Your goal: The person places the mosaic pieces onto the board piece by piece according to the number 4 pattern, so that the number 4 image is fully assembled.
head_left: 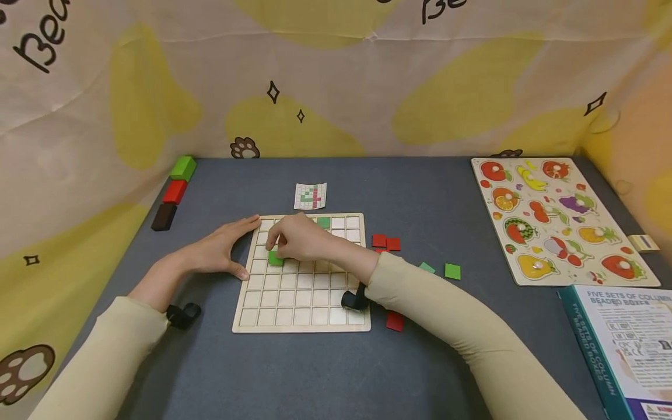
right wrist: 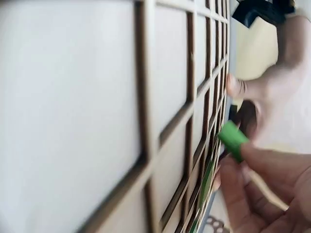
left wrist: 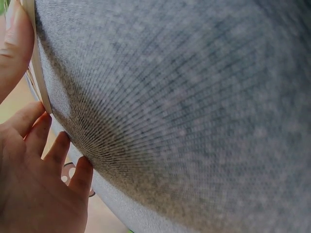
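Green tile (head_left: 275, 258) pinched in right hand (head_left: 299, 239) over wooden grid board (head_left: 301, 303) — left hand (head_left: 223, 251) spread, fingers straight against board's edge.

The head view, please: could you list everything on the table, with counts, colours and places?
Grid board: one, pale wood, centre of the table.
Green tile: one, pinched over the board's left part.
Placed green tile: one, in the board's top row.
Pattern card: one, white with green and pink squares, behind the board.
Red tiles: at least three, loose to the board's right.
Loose green tiles: two, further right.
Blocks: three, green, red, brown, far left.
Fruit puzzle: one, multicoloured, right.
Box: one, teal and white, near right corner.
Left hand: rests against the board's left edge.
Right hand: its fingers pinch the green tile.
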Demonstrator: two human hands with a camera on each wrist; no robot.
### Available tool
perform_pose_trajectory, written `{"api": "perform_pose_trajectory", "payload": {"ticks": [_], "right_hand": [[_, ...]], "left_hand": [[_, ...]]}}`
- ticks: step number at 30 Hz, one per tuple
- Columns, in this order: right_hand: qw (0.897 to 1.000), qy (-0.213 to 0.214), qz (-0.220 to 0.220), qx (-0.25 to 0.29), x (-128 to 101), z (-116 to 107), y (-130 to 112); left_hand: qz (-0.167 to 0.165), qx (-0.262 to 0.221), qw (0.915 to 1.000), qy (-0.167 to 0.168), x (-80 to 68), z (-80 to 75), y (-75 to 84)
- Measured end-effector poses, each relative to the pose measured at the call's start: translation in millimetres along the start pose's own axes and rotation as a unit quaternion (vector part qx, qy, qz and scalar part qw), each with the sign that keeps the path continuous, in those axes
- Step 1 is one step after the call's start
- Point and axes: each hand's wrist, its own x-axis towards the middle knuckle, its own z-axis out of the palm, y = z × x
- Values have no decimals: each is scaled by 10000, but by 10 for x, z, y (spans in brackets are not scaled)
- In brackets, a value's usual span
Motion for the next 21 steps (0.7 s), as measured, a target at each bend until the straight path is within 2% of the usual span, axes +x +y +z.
{"api": "perform_pose_trajectory", "payload": {"ticks": [5, 15, 21], "right_hand": [[9991, 1, 144, -408, 52, 85, -101], [9970, -34, 17, -771, 27, 122, -119], [9974, -215, 124, -677, -63, 40, -64]], "left_hand": [[67, 28, 10000, 63, 4, 0, -6], [117, 43, 9999, 90, 1, 2, -28], [24, 50, 10000, 55, 19, 22, -39]]}}
